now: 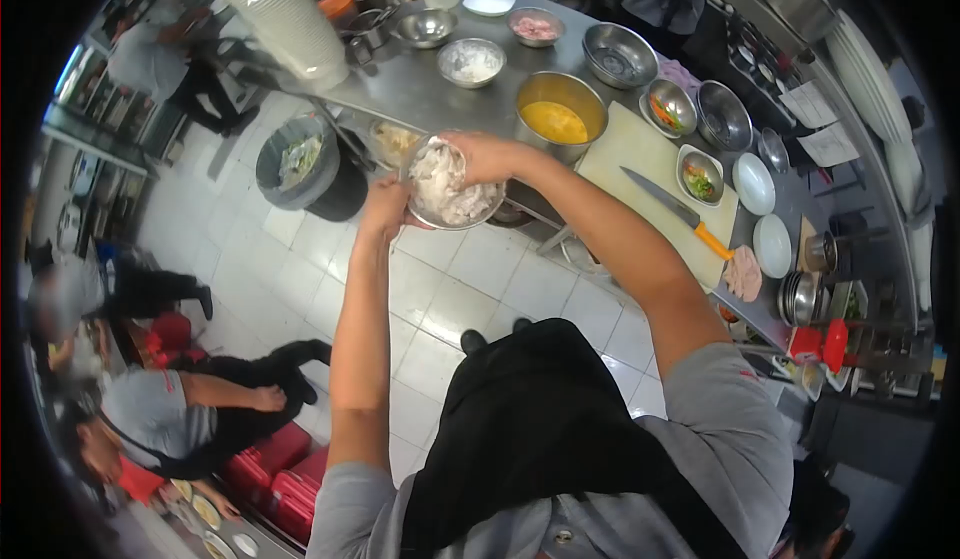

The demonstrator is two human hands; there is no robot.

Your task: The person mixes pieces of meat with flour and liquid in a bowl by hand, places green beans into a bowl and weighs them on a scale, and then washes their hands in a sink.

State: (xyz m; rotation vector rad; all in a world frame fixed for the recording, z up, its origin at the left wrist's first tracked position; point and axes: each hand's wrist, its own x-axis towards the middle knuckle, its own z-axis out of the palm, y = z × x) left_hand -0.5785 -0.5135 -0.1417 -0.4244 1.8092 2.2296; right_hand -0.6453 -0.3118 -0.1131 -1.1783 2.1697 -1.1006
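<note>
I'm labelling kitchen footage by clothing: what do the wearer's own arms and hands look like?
The left hand and right hand are ungloved, with no watch or bracelet visible. The forearms are bare below short grey sleeves; the right sleeve has a small reddish marking near its hem. A black apron is worn in front.

A long grey stainless-steel table (390, 84) carries the cookware. Along its near edge stand a deep round metal pot of yellow liquid (560, 85) and, to the right, a pale rectangular cutting board (622, 141). Left of the pot sits a round steel bowl of white powder (472, 82). Toward the far edge are a small steel bowl of pink meat (538, 45), a wide round steel bowl (620, 56) and a white square dish (489, 1).
</note>
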